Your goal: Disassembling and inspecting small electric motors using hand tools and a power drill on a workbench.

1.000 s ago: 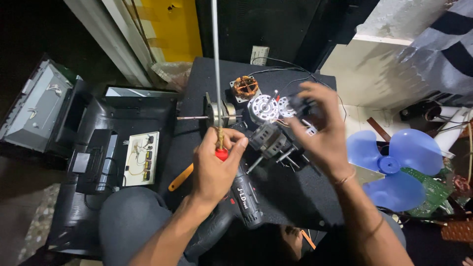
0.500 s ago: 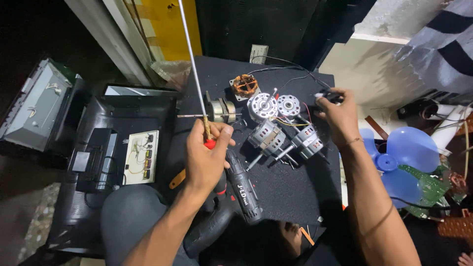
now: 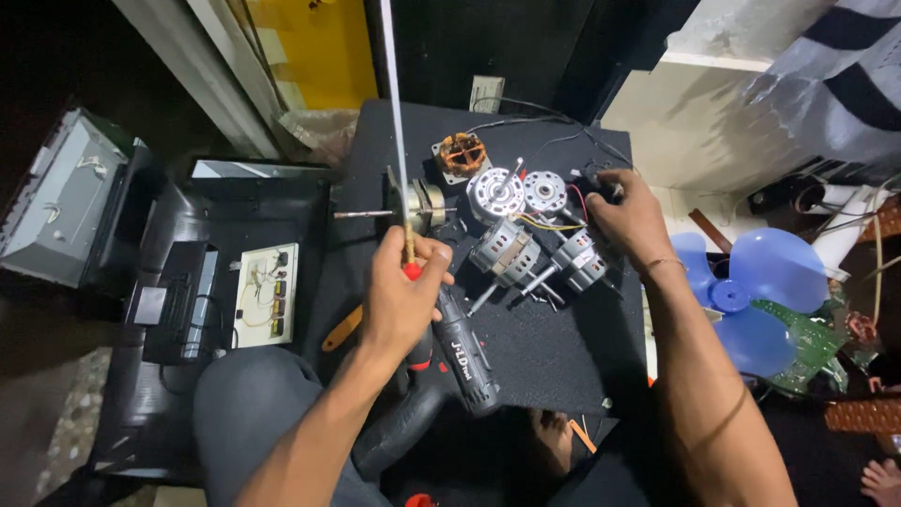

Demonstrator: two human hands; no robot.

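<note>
Here, left hand (image 3: 402, 299) grips rod (image 3: 398, 141) — right hand (image 3: 627, 218) perhaps touching motors (image 3: 507, 249).

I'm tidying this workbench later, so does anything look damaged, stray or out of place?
Yes. A bare copper-wound coil sits apart at the mat's far edge, stripped of any housing. Loose wires trail among the small motors. A detached blue fan blade lies off the mat.

The left hand (image 3: 402, 302) is in the middle of the scene, with the back of the hand up. Its fingers (image 3: 434, 255) are curled closed into a fist. The left forearm goes from it down to the near left edge. The right hand (image 3: 631, 218) is farther and more to the right, palm down, fingers bent. Whether it grips something, I cannot tell. The right forearm comes from the near right.
</note>
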